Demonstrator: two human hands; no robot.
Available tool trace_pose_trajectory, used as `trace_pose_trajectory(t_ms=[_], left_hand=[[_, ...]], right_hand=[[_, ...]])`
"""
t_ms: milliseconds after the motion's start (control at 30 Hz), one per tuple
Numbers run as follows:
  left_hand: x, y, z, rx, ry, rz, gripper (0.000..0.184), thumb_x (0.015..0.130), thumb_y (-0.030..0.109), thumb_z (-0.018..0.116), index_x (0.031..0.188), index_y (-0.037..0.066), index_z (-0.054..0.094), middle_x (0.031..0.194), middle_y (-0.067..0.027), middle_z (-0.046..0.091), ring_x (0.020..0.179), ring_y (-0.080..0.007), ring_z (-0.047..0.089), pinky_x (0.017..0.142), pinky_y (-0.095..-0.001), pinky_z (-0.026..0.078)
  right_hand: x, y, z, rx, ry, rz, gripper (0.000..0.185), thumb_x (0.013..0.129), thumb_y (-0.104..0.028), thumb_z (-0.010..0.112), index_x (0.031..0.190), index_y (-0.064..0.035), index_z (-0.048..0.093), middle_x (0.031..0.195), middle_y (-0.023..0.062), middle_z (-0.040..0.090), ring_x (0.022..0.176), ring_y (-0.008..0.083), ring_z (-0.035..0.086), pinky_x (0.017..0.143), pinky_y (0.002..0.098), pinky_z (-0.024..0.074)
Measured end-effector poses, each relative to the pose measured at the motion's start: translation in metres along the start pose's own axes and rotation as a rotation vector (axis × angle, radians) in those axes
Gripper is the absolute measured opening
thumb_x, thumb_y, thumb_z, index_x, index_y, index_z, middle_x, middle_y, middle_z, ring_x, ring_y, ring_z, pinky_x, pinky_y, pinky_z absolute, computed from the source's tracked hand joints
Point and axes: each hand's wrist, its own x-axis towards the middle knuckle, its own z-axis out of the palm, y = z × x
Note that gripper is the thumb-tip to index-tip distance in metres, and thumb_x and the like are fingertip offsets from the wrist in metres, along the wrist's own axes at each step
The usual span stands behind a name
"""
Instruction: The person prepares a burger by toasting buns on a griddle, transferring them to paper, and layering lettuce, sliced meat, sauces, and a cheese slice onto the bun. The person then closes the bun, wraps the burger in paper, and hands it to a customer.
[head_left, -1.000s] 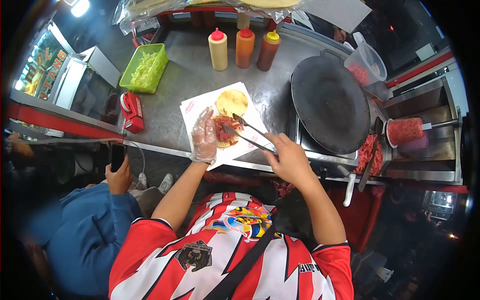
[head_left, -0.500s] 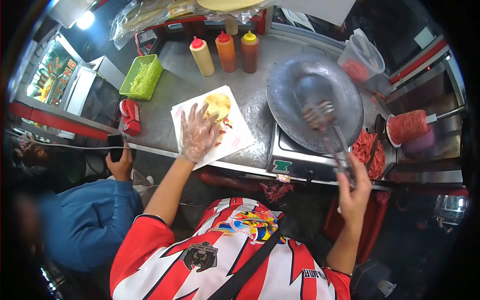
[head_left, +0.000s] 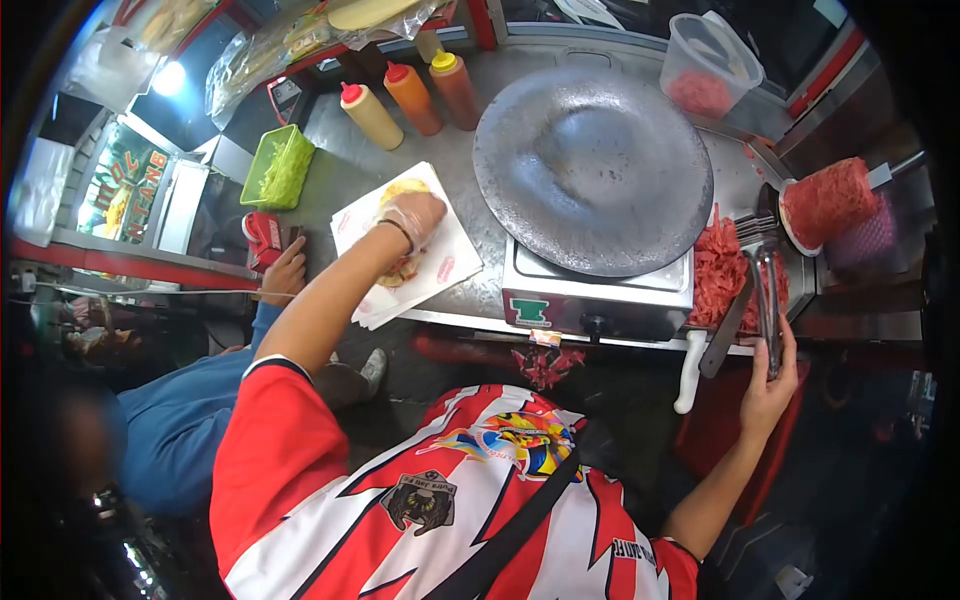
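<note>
My left hand (head_left: 415,218), in a clear plastic glove, is over a stack of white printed paper sheets (head_left: 450,255). Its fingers curl in against a round yellow flatbread or bun (head_left: 402,187), and what they grip is hidden. Some filling (head_left: 398,275) shows on the paper below the wrist. My right hand (head_left: 768,385) is closed round the handle end of metal tongs (head_left: 768,310). The pronged tips lie over shredded red meat (head_left: 714,270) at the right of the counter. A white-handled knife (head_left: 692,370) and a dark-handled blade (head_left: 725,340) lie beside the tongs.
A large domed metal pan (head_left: 590,180) covers the stove (head_left: 600,300). Behind the paper stand three squeeze bottles (head_left: 412,98) and a green basket (head_left: 277,170) of shredded greens. A meat cone (head_left: 828,203) and a plastic tub (head_left: 705,70) are at right. Another person's hand (head_left: 284,272) is at left.
My right hand has moved right with the tongs, from over the pan to the meat. My left hand has gone from lying flat to curled, slightly farther up the paper. The view has shifted.
</note>
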Motion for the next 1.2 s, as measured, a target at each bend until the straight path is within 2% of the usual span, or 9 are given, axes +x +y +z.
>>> trace_pose_trajectory(t_ms=[200, 300, 500, 600, 767, 900, 1000, 1067, 1200], left_hand=[[-0.074, -0.067, -0.030, -0.456, 0.213, -0.137, 0.016, 0.073, 0.013, 0.069, 0.084, 0.004, 0.075, 0.083, -0.0189, 0.072, 0.077, -0.0334, 0.072, 0.076, -0.0399, 0.058], [-0.092, -0.073, 0.017, -0.517, 0.178, -0.104, 0.018, 0.074, 0.014, 0.070, 0.088, 0.004, 0.076, 0.084, -0.0186, 0.073, 0.077, -0.0321, 0.072, 0.076, -0.0393, 0.057], [-0.129, -0.085, 0.025, -0.679, 0.192, -0.002, 0.038, 0.083, 0.023, 0.070, 0.117, 0.005, 0.068, 0.123, -0.0188, 0.065, 0.119, -0.0362, 0.059, 0.106, -0.0439, 0.044], [-0.132, -0.081, 0.060, -0.608, 0.461, 0.086, 0.045, 0.090, 0.026, 0.063, 0.129, 0.003, 0.060, 0.135, -0.0203, 0.058, 0.127, -0.0386, 0.051, 0.111, -0.0454, 0.039], [-0.127, -0.053, 0.081, -0.493, 0.372, 0.083, 0.072, 0.093, 0.048, 0.059, 0.147, 0.004, 0.042, 0.151, -0.0209, 0.041, 0.143, -0.0400, 0.035, 0.116, -0.0594, 0.026], [-0.137, -0.054, 0.086, -0.465, 0.439, 0.112, 0.077, 0.088, 0.043, 0.065, 0.148, 0.003, 0.040, 0.156, -0.0194, 0.037, 0.147, -0.0392, 0.029, 0.117, -0.0621, 0.021], [-0.148, -0.060, 0.072, -0.548, 0.524, 0.086, 0.078, 0.087, 0.039, 0.068, 0.149, 0.002, 0.039, 0.156, -0.0211, 0.035, 0.147, -0.0395, 0.027, 0.118, -0.0606, 0.019], [-0.183, -0.065, 0.056, -0.653, 0.652, 0.036, 0.079, 0.085, 0.035, 0.071, 0.149, 0.001, 0.038, 0.156, -0.0225, 0.034, 0.148, -0.0397, 0.027, 0.119, -0.0588, 0.019], [-0.258, -0.058, 0.084, -0.930, 0.773, -0.007, 0.045, 0.083, 0.014, 0.071, 0.125, 0.001, 0.062, 0.127, -0.0200, 0.065, 0.116, -0.0399, 0.061, 0.100, -0.0470, 0.046]], right_hand=[[0.028, 0.036, 0.008, -0.391, -0.001, -0.179, 0.040, 0.099, -0.014, 0.058, 0.136, 0.0013, 0.055, 0.117, 0.0167, 0.066, 0.100, 0.0244, 0.065, 0.086, 0.0334, 0.0489], [0.039, 0.048, 0.026, -0.580, -0.038, -0.115, 0.043, 0.098, -0.020, 0.060, 0.136, -0.0014, 0.055, 0.125, 0.0243, 0.059, 0.118, 0.0397, 0.055, 0.100, 0.0435, 0.0421], [0.046, 0.060, 0.045, -0.765, -0.113, -0.103, 0.048, 0.097, -0.025, 0.061, 0.138, -0.0027, 0.053, 0.120, 0.0257, 0.055, 0.114, 0.0448, 0.053, 0.100, 0.0491, 0.0411], [0.047, 0.062, 0.042, -0.798, -0.130, -0.079, 0.047, 0.097, -0.025, 0.060, 0.138, -0.0021, 0.053, 0.122, 0.0248, 0.056, 0.115, 0.0436, 0.053, 0.100, 0.0488, 0.0414], [0.045, -0.035, 0.066, -0.730, 0.078, -0.194, 0.044, 0.096, -0.020, 0.062, 0.136, -0.0016, 0.055, 0.121, 0.0217, 0.057, 0.113, 0.0392, 0.055, 0.100, 0.0456, 0.0421], [0.000, -0.198, 0.195, -0.014, -0.069, -0.357, 0.034, 0.090, 0.000, 0.061, 0.123, -0.0001, 0.061, 0.119, 0.0132, 0.061, 0.110, 0.0218, 0.060, 0.097, 0.0372, 0.0488], [-0.028, -0.260, 0.331, 0.360, -0.520, -0.289, 0.064, 0.083, -0.006, 0.071, 0.142, -0.0029, 0.047, 0.137, 0.0198, 0.052, 0.125, 0.0302, 0.057, 0.101, 0.0418, 0.0494], [-0.014, -0.224, 0.464, 0.395, -0.325, -0.262, 0.079, 0.081, -0.007, 0.072, 0.147, 0.0007, 0.031, 0.140, 0.0262, 0.046, 0.131, 0.0389, 0.048, 0.109, 0.0446, 0.0403], [0.084, -0.201, 0.581, 0.256, 0.217, 0.144, 0.088, 0.073, -0.008, 0.075, 0.145, 0.0061, 0.027, 0.140, 0.0305, 0.041, 0.133, 0.0456, 0.041, 0.115, 0.0463, 0.0331]])
